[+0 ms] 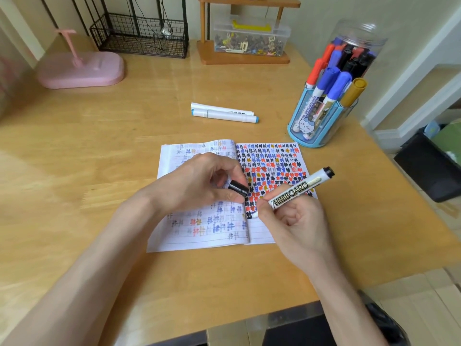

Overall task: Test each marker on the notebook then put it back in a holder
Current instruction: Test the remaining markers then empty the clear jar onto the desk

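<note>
Starting with what is hidden: can the marker's tip be seen?

Barely. The right hand curls its fingers round the marker. The white front end pokes out below the fingertips, down at the notebook. Whether the tip touches the page cannot be told. The black back end points up and to the right.

And the cap?

The left hand pinches the black cap between thumb and fingers. It is held over the notebook's fold, apart from the marker.

What can be read?

"WHITEBOARD" runs along the barrel in black outline letters, the first letter partly under a finger. A blue-capped marker standing in the blue holder shows the same word, and a cartoon animal sits on the holder's front. The print on the two white markers lying on the table is too small to read.

Anything hard to make out?

The clear jar behind the holder is blurred, so its markers are hard to count. The notebook's right page is crowded with black, blue, red and yellow marks.
</note>
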Available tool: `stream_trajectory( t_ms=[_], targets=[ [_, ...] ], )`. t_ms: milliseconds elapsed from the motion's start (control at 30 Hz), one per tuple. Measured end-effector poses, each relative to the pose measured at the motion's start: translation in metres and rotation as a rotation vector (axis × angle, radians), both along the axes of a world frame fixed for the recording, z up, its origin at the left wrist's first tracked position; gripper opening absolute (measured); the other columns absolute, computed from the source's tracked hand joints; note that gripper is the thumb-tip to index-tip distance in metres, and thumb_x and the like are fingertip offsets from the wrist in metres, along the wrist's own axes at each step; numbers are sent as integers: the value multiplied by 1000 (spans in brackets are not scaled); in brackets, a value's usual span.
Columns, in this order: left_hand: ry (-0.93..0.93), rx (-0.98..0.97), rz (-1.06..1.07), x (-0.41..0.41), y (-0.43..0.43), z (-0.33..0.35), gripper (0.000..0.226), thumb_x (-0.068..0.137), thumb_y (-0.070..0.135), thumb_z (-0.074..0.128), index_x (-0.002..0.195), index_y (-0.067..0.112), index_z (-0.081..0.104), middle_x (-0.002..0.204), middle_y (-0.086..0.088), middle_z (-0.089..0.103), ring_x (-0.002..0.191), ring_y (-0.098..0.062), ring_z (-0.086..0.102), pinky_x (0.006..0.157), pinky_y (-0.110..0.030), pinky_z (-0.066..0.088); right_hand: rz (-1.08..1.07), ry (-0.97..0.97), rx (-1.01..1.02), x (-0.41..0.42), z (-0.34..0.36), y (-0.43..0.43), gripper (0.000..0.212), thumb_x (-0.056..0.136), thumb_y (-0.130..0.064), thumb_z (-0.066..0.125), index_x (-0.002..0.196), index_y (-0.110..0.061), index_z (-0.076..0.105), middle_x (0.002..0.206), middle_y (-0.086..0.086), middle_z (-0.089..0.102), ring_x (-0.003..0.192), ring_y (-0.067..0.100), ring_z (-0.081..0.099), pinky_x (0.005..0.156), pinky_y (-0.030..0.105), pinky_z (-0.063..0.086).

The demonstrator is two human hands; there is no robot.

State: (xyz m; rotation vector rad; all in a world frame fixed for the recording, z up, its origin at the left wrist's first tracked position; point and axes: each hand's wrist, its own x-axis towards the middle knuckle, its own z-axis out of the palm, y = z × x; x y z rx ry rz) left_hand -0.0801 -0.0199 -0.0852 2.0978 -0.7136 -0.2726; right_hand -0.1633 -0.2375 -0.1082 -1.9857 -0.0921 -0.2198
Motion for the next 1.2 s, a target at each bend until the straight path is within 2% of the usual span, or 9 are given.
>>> stream_trajectory(
  t_ms=[167, 267, 433, 633, 867, 933, 1033, 1133, 1200],
  targets=[
    [10, 11, 3, 0, 0, 1, 17, 83, 28, 88, 94, 30, 74, 55, 16, 39, 53, -7, 34, 55, -19, 28, 20, -5, 33, 1, 1, 1, 25, 86, -43, 67, 78, -19, 68, 46, 3, 52, 42, 24, 45, 45, 35, 34],
    [12, 11, 3, 0, 0, 1, 17, 83, 28, 87, 94, 29, 74, 55, 16, 39, 54, -7, 34, 55, -20, 28, 47, -1, -7, 0, 1, 1, 18, 85, -43, 65, 81, -26, 67, 49, 3, 56, 42, 16, 46, 46, 28, 33],
    [9, 13, 2, -1, 0, 1, 17, 84, 28, 87, 95, 29, 74, 56, 16, 40, 54, -7, 34, 55, -20, 28, 32, -22, 52, 1, 1, -2, 9, 89, -28, 69, 81, -25, 69, 49, -2, 55, 44, 11, 47, 46, 31, 35],
    [13, 14, 4, -1, 0, 1, 17, 84, 28, 87, 94, 30, 74, 56, 16, 40, 54, -7, 36, 55, -20, 29, 55, 4, 8, 1, 0, 0, 15, 86, -40, 66, 81, -27, 68, 50, 4, 55, 42, 19, 45, 46, 28, 31],
    [32, 4, 4, -1, 1, 1, 16, 84, 30, 87, 93, 32, 74, 56, 15, 40, 54, -7, 35, 55, -22, 29, 30, -12, 2, 0, 1, 0, 24, 88, -39, 66, 78, -17, 67, 51, 15, 53, 46, 38, 47, 43, 48, 38],
    [35, -3, 5, -1, 1, 1, 15, 85, 30, 86, 93, 32, 74, 56, 15, 40, 54, -7, 35, 56, -21, 30, 29, -11, 28, -1, 1, -1, 22, 90, -29, 69, 75, -13, 66, 51, 10, 55, 44, 29, 47, 43, 43, 38],
    [35, -27, 6, -2, -1, 2, 12, 86, 33, 83, 93, 29, 75, 55, 17, 42, 55, -7, 36, 56, -22, 30, -10, 15, 233, -2, 11, -4, 15, 97, -5, 70, 83, -11, 70, 56, -5, 57, 51, 9, 50, 50, 22, 39],
    [29, -66, 22, -4, -2, 3, 15, 89, 43, 76, 97, 30, 76, 58, 11, 45, 56, -6, 35, 56, -29, 32, -39, 86, 458, 0, 20, -8, 4, 99, -9, 69, 96, -6, 68, 62, 9, 53, 54, 14, 48, 52, 20, 40],
    [13, -105, 29, -6, -3, 6, 22, 91, 47, 71, 100, 27, 77, 64, 3, 60, 58, -9, 42, 54, -25, 34, -69, 83, 514, 3, 27, -9, 9, 97, -16, 72, 102, -9, 67, 67, 12, 54, 56, 16, 49, 51, 20, 40]
  ],
)
